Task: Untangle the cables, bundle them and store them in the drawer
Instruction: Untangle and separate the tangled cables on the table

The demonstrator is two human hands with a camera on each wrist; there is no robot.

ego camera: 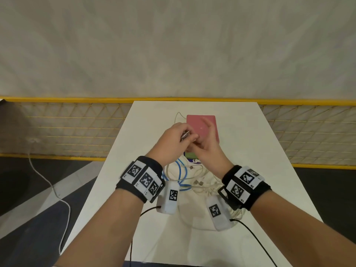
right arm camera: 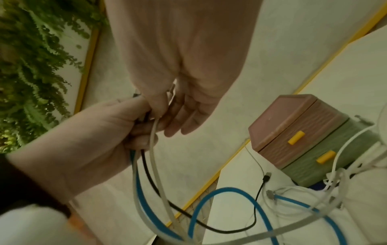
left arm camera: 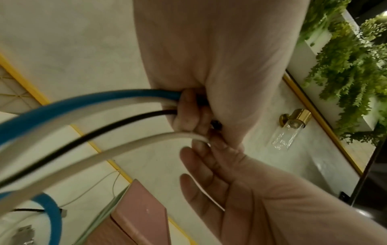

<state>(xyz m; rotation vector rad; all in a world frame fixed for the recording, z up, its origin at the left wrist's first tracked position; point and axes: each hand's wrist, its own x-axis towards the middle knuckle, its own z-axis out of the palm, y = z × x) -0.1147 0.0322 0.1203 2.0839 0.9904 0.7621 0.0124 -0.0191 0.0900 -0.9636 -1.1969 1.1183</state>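
Both hands meet in the air above the small drawer box, whose pink and green drawers with yellow handles are shut. My left hand grips a bunch of cables: a blue cable, a black cable and two white ones, with metal plug ends sticking out of the fist. My right hand pinches one white cable between thumb and forefinger right beside the left fist, its other fingers straight. The cables hang down to a loose tangle on the table.
The tangle lies on a white cloth on the white table. A yellow mesh railing runs behind and beside the table. A white cord trails on the floor at the left. Green plants hang on the wall.
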